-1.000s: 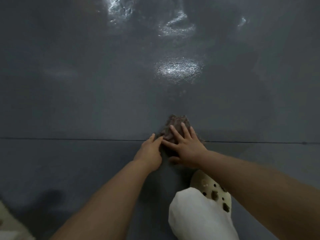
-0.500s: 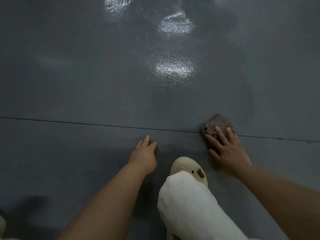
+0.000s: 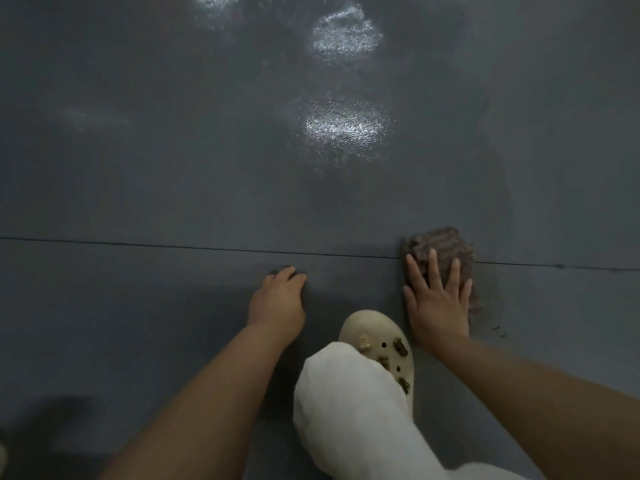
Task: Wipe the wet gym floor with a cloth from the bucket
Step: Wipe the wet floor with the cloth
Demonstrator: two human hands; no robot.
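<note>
Since half a second ago the right hand [image 3: 438, 303] lies flatter on the cloth [image 3: 446, 247], fingers [image 3: 434, 268] straight and spread, pressing it on the floor [image 3: 173, 185] across the seam line [image 3: 207, 247]. The left hand [image 3: 277, 299] stays on the floor, fingers curled, holding nothing. We count one cloth, two hands, one shoe [image 3: 377, 341]. The cloth's near part is hidden under the palm.

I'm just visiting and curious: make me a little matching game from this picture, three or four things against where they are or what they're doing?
Things:
1. cloth
2. left hand
3. right hand
4. shoe

States:
A. cream, between the two arms
B. brown, lying across the floor seam
C. pressing flat on the cloth
D. resting on the bare floor

Pairs: 1-B, 2-D, 3-C, 4-A
</note>
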